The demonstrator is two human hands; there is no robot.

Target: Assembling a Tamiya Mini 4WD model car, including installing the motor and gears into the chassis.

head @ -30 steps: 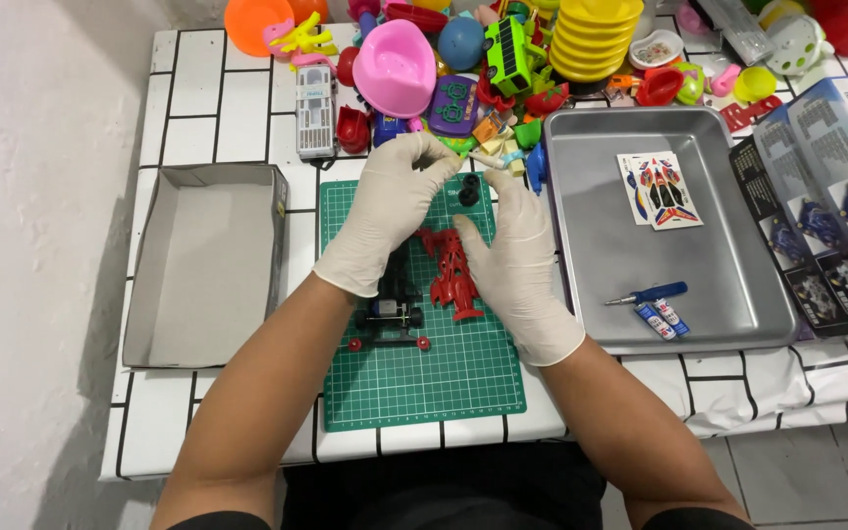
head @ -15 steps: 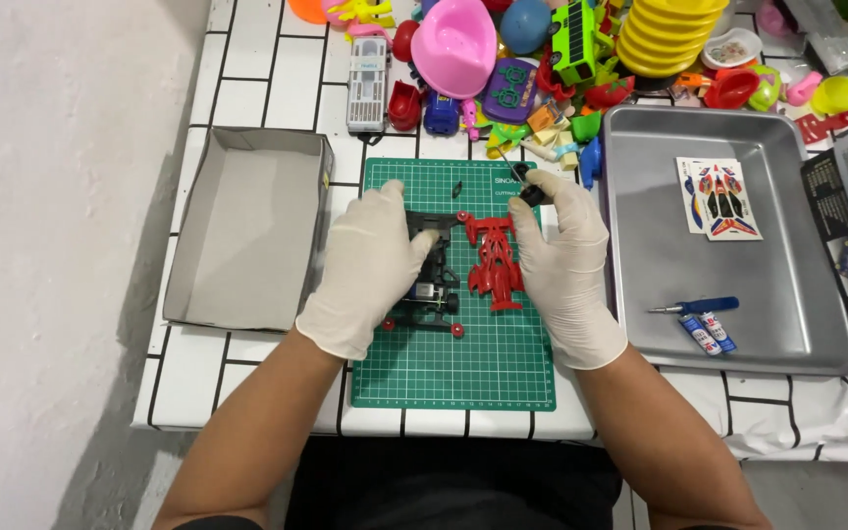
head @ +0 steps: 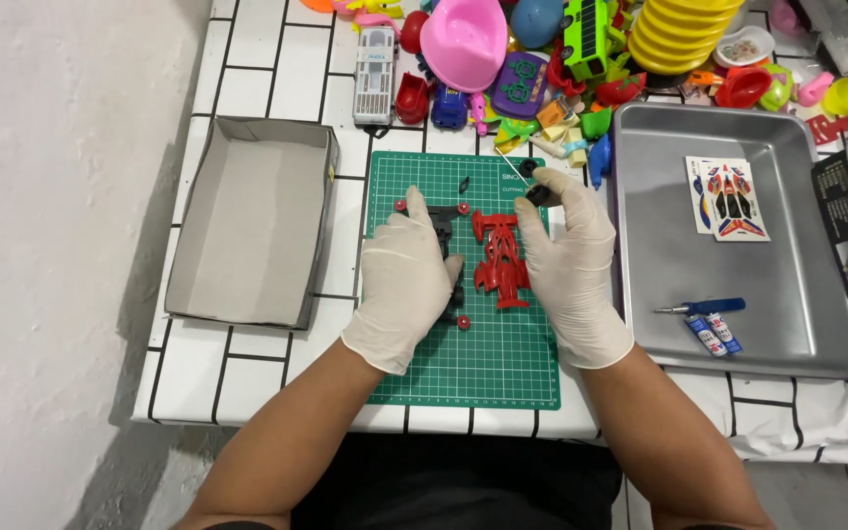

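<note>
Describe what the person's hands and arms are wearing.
Both the left hand and the right hand wear thin, off-white disposable gloves that fit snugly, wrinkle slightly and end in a loose cuff just past the wrist. Beyond the cuffs the forearms are bare: no sleeves, watch or jewellery show.

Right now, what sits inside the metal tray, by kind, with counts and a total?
Inside the metal tray:
Sticker sheet: 1
Blue-handled screwdriver: 1
Small batteries: 2
Total: 4
</note>
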